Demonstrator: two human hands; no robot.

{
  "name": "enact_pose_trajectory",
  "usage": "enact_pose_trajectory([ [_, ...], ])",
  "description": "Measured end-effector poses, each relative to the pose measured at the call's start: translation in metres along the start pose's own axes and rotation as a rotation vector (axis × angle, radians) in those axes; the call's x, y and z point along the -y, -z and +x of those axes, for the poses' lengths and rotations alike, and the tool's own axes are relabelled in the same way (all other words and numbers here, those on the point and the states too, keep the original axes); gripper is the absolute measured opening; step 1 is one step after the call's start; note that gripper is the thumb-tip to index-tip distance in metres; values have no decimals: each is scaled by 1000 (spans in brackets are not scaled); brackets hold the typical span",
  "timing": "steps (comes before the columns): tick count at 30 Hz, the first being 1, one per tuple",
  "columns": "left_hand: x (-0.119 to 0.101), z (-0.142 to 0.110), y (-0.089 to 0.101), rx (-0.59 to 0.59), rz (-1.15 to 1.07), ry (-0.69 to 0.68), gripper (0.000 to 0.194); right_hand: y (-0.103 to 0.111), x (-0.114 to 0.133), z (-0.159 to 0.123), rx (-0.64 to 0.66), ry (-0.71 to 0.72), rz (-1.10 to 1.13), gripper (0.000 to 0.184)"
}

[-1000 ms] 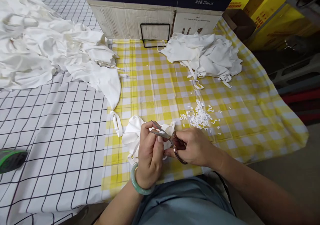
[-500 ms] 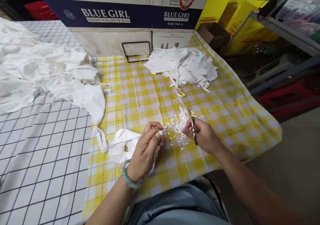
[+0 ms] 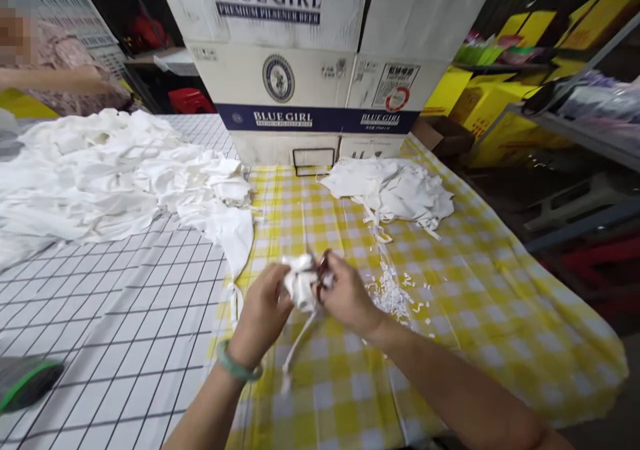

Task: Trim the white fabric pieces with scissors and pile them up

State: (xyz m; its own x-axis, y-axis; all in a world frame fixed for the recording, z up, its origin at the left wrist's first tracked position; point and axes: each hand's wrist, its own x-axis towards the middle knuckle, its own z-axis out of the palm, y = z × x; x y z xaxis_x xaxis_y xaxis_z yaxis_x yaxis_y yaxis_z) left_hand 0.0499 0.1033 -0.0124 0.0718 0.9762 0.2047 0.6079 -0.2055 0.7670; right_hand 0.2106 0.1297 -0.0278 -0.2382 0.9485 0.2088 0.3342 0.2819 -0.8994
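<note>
Bunched between my two hands is a piece of white cloth [image 3: 300,287], with a thin white strap [image 3: 296,350] dangling from it. My left hand [image 3: 263,313], a green bangle at its wrist, is closed on the cloth's left side. In my right hand [image 3: 350,298] is a pair of scissors [image 3: 323,269] with reddish-brown handles; its fingers also meet the cloth's right side, blurred by motion. Small white clippings [image 3: 393,293] lie scattered on the yellow checked tablecloth [image 3: 350,377], right of my right hand.
A large heap of white cloth [image 3: 115,177] covers the left side, and a smaller pile [image 3: 395,190] lies at the back right. Beer cartons [image 3: 300,70] and a black wire frame [image 3: 314,162] stand behind. Another person's arm [image 3: 55,80] shows at far left. A metal shelf [image 3: 565,130] borders the right.
My hands have come together, the right moving left with the scissors. The cloth, earlier lying partly on the table under my left hand, is now gathered up between both hands. The view has tilted up.
</note>
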Motion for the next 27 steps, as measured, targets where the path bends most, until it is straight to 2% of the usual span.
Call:
enact_pose_trajectory([
  [1,-13,33,-6,-103,-58,-40,15,20,5,25,-136,22,8,17],
  [3,-39,92,-22,-118,-115,-109,32,73,13,74,-311,32,-42,17],
  [5,-49,129,-41,-103,-115,-124,41,128,14,112,-469,19,-133,18],
  [7,-37,139,-53,-123,-60,-84,38,167,3,132,-620,-37,-458,23],
  [9,-5,129,-50,-187,42,3,34,179,-15,136,-708,-10,-697,27],
  [11,36,112,-29,-282,170,129,37,162,-31,129,-640,13,-725,29],
  [13,70,99,0,-348,290,253,38,123,-36,118,-405,-52,-603,31],
  [15,89,90,23,-332,366,302,22,73,-31,111,-146,-125,-475,33],
  [17,87,74,28,-254,392,250,12,25,-22,105,32,-141,-341,35],
  [19,68,43,13,-146,377,127,16,-12,-18,98,158,-162,-141,37],
  [21,43,0,-7,-23,329,-5,17,-33,-21,86,232,-180,22,37],
  [23,25,-44,-20,68,264,-99,18,-41,-31,70,246,-177,45,34],
  [24,21,-61,-20,67,213,-135,20,-40,-37,62,243,-171,25,32],
  [27,33,-89,-3,-137,200,-91,29,-29,-47,44,221,-187,-34,25],
])
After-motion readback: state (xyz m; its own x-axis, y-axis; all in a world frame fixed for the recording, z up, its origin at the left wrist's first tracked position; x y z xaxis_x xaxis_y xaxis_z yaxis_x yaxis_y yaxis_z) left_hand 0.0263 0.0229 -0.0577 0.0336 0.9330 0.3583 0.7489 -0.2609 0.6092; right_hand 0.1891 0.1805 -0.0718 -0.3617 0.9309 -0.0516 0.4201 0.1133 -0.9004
